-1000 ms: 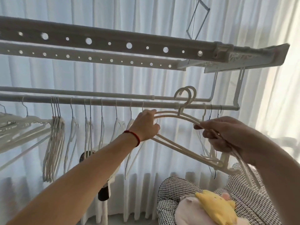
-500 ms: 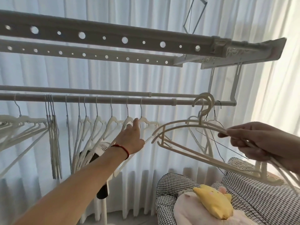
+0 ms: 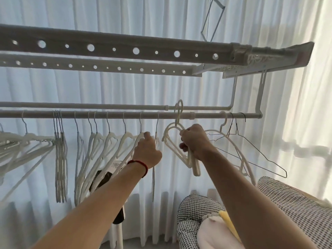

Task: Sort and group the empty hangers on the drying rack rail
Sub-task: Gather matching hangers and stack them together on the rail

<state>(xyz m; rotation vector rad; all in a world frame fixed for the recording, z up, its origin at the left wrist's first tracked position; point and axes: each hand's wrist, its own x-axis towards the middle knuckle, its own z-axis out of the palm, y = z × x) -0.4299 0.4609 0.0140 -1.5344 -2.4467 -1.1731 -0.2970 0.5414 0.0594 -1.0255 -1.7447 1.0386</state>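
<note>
1. At the far left, a fanned cluster of white hangers [image 3: 23, 146] hung from the rail [image 3: 115, 114], with a tight bunch of slim hangers [image 3: 60, 159] just beside it.
2. Further right, a loose row of white hangers [image 3: 107, 146] hung spaced apart along the rail, tilted toward the left hand.
3. The left hand [image 3: 147, 151], a red cord at its wrist, was raised against the rightmost hangers of that row; its fingers curled round a hanger shoulder, though how many it held could not be told.
4. The right hand [image 3: 195, 141] gripped a stack of cream plastic hangers [image 3: 175, 146], fingers wrapped round their shoulders, their hooks looped over the rail.
5. Right of that hand hung one large white hanger [image 3: 233, 142] and thin wire hangers [image 3: 258, 153].
6. The step in hand looked like seating the cream stack on the rail while holding the white row aside.
7. The next move probably called for releasing the stack once its hooks sat firmly, then sliding like hangers together.
8. No brand, label or writing could be read anywhere.
</note>
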